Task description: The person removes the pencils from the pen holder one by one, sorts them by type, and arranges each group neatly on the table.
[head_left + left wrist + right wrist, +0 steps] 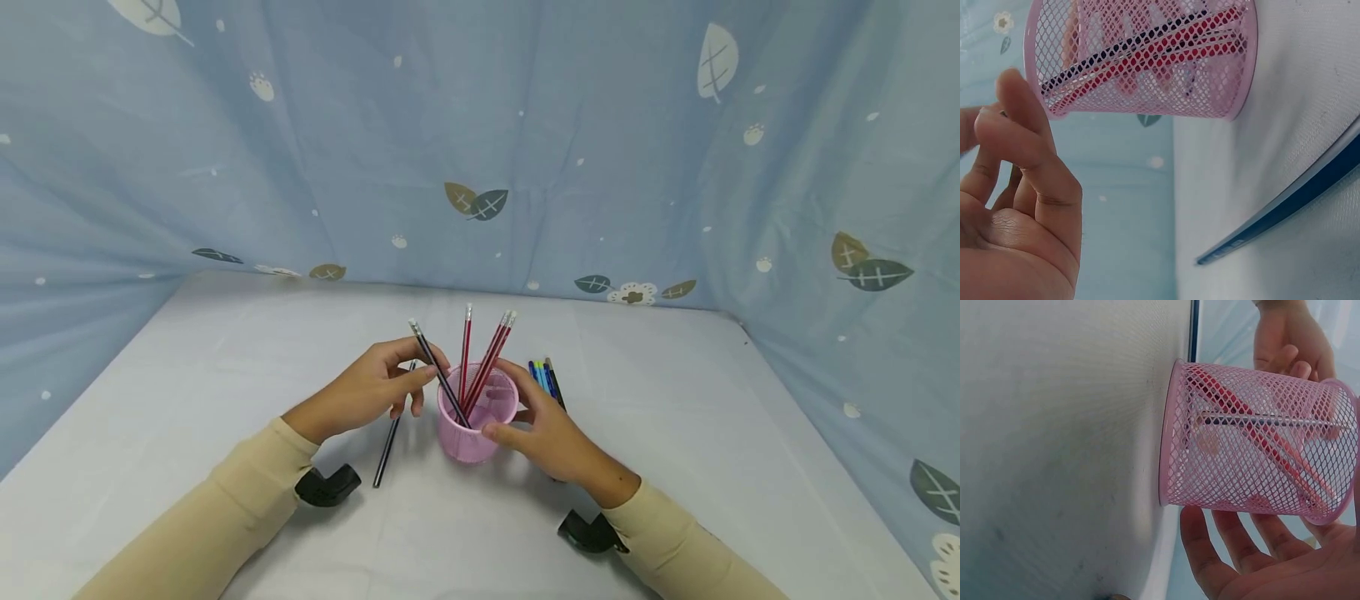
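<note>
Head view: pink cup (477, 429) mid-table (675, 467)

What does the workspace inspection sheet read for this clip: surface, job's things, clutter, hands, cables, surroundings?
Surface: white table, bare around the work.
Job's things: pink mesh cup upright, holding three red pencils and one dark pencil.
Clutter: another dark pencil lying left of the cup; blue pens behind the right hand.
Hands: left hand pinches the dark pencil in the cup; right hand cups the cup's side.
Cables: nothing seen.
Surroundings: blue leaf-print cloth on three sides.
</note>
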`<state>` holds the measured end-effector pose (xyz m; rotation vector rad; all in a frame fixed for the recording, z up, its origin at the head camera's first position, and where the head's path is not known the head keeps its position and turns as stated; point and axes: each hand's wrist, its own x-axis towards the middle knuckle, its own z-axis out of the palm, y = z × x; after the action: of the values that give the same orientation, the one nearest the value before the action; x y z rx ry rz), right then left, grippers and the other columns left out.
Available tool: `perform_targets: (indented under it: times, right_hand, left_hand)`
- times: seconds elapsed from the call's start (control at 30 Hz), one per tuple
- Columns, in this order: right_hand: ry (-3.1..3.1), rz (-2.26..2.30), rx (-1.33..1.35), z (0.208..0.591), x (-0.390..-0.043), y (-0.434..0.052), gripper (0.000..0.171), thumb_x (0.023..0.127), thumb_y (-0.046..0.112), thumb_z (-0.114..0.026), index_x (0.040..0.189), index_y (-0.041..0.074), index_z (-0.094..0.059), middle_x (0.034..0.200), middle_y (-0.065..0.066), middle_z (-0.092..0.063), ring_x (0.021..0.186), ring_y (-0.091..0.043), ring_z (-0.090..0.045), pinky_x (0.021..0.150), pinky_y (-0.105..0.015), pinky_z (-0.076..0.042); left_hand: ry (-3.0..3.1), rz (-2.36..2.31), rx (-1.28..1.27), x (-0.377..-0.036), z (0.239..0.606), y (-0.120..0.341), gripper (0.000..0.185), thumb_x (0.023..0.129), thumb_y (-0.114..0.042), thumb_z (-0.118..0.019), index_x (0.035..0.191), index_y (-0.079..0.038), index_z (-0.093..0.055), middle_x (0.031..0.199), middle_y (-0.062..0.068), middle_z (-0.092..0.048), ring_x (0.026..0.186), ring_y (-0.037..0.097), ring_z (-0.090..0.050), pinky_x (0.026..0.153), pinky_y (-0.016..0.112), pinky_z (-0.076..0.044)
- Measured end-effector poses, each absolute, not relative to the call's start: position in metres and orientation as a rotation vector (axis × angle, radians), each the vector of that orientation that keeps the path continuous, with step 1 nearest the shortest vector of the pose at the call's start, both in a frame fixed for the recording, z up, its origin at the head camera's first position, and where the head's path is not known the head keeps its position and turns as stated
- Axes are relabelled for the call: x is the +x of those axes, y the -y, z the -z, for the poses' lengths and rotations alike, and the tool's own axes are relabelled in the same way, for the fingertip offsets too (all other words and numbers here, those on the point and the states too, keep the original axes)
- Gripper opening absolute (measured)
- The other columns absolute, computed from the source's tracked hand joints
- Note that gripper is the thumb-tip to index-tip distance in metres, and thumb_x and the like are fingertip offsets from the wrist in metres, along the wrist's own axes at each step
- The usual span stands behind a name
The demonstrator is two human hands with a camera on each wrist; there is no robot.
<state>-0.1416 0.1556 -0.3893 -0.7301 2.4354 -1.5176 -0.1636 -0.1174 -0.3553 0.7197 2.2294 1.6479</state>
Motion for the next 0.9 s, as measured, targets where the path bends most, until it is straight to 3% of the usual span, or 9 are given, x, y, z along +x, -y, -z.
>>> perform_targets:
  times: [0.13,0.5,0.77,0.9]
  right_hand:
    - [-2.439,1.515,-0.723,0.39,-0.1414,-0.1552,0.08,0.092,0.024,-0.073,0.157,0.025,-0.027,0.155,-0.007,-0.04,0.136,-0.028,-0.049,0.104,-0.05,-0.051]
    - [-2.442,1.51,-0.716,0.3894,-0.1405,-0.1552,0.081,0.091,0.026,-0.074,0.157,0.025,-0.026,0.157,-0.006,-0.037,0.135,-0.027,-0.049,0.104,-0.049,-0.051]
    - [-2.447,1.519,-0.752,0.3897,-0.1408,-0.1553,0.081,0.092,0.025,-0.073,0.157,0.022,-0.026,0.157,-0.008,-0.036,0.137,-0.029,-0.047,0.104,-0.051,-0.051]
    - [-2.449,1.524,-0.743,0.3907,-0.1408,-0.1553,0.081,0.091,0.023,-0.073,0.157,0.023,-0.026,0.157,-0.007,-0.037,0.137,-0.028,-0.047,0.104,-0.05,-0.051]
  left_hand:
    - [-2.224,-1.673,0.73,-0.1633,0.3554,0.1174,0.025,0.106,-0.027,-0.05,0.124,-0.011,-0.059,0.125,0.007,-0.061,0.068,0.02,-0.065,0.052,0.03,-0.052]
    - [-2.223,-1.72,0.693,-0.1631,0.3519,0.1173,0.023,0.108,-0.027,-0.044,0.125,-0.014,-0.052,0.122,0.01,-0.061,0.067,0.025,-0.066,0.051,0.031,-0.052]
    - [-2.189,-1.878,0.674,-0.1647,0.351,0.1166,0.026,0.109,-0.028,-0.041,0.123,-0.008,-0.046,0.116,0.019,-0.064,0.065,0.022,-0.065,0.049,0.032,-0.053]
    - [-2.205,-1.98,0.625,-0.165,0.3512,0.1163,0.028,0.109,-0.029,-0.04,0.125,-0.006,-0.045,0.112,0.016,-0.062,0.067,0.02,-0.065,0.05,0.033,-0.054]
